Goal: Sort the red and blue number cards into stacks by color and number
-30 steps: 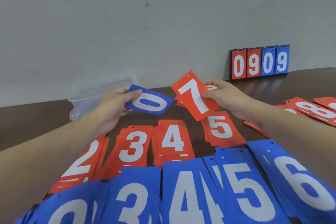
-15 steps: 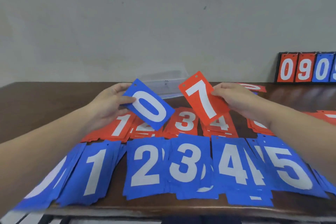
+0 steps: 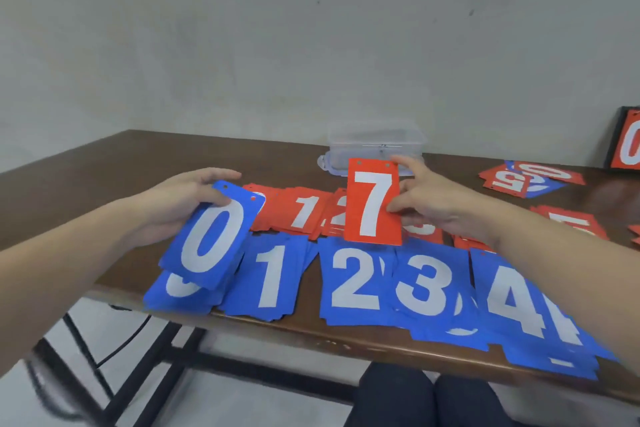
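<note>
At the left, the left hand [image 3: 180, 204] grips a blue 0 card [image 3: 211, 236] by its upper left edge, thumb on the face and fingers curled behind, holding it tilted just above the blue 0 stack [image 3: 176, 291] at the near left corner of the dark wooden table [image 3: 104, 163]. Beside that stack along the near edge lie the blue 1 stack [image 3: 270, 274], the blue 2 stack [image 3: 353, 277], the blue 3 stack [image 3: 426, 284] and the blue 4 stack [image 3: 512, 308], each touching or overlapping its neighbour. Behind them runs a row of red stacks [image 3: 304, 211], partly hidden. The right hand [image 3: 426, 201] pinches a red 7 card [image 3: 374, 204] by its right edge, upright above that row. A clear plastic box [image 3: 374, 142] stands behind it. Far right lies a loose heap of mixed cards [image 3: 530, 178].
</note>
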Demonstrator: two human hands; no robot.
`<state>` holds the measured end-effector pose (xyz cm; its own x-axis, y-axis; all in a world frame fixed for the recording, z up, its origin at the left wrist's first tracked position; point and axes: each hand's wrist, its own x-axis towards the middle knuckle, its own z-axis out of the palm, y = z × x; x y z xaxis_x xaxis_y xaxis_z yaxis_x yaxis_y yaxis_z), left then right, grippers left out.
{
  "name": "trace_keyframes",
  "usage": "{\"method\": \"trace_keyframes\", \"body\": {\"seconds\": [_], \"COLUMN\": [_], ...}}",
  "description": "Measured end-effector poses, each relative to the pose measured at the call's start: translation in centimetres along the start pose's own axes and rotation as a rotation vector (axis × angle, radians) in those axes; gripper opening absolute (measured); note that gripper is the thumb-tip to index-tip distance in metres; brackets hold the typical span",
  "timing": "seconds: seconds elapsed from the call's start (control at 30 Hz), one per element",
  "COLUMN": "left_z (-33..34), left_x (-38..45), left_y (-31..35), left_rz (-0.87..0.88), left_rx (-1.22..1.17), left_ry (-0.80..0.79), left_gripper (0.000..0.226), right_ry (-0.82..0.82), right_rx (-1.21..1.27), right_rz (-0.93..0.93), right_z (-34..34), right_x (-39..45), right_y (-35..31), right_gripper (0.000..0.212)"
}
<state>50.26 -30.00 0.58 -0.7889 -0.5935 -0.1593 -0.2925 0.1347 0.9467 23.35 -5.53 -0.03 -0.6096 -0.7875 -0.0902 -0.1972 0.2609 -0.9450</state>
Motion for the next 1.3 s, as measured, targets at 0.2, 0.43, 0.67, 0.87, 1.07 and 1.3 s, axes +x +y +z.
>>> {"method": "trace_keyframes", "body": {"seconds": [0.2, 0.43, 0.67, 0.87, 1.07, 1.3], "left_z": [-0.9, 1.0, 9.7, 20.9, 31.9, 41.7], "left_x": [-0.5, 1.2, 4.7, 7.6, 9.3, 11.2], "left_y": [-3.6, -3.6, 1.8, 6.4, 10.0, 12.4], "left_rz": [-0.057, 0.131, 0.351, 0.527, 0.638, 0.698], "left_rx": [0.304, 0.801, 0.778, 0.648, 0.618, 0.627], "left_ry": [0.132, 0.343, 0.186, -0.036, -0.223, -0.380], "left_gripper": [0.022, 0.026, 0.021, 0.017, 0.013, 0.010], "right_ry": [0.006, 0.018, 0.224, 0.391, 0.574, 0.741], "right_rx": [-0.041, -0.044, 0.024, 0.061, 0.028, -0.028], "right_rz": [0.015, 0.048, 0.056, 0.102, 0.175, 0.275], "right_z": [1.9, -0.4, -7.0, -15.0, -23.4, -33.4], "right_x": [-0.1, -1.2, -3.8, -8.3, -13.8, -18.5], "right_y": [-0.4, 0.2, 1.8, 4.3, 7.9, 11.6], "right_gripper": [0.089, 0.081, 0.056, 0.039, 0.031, 0.028]}}
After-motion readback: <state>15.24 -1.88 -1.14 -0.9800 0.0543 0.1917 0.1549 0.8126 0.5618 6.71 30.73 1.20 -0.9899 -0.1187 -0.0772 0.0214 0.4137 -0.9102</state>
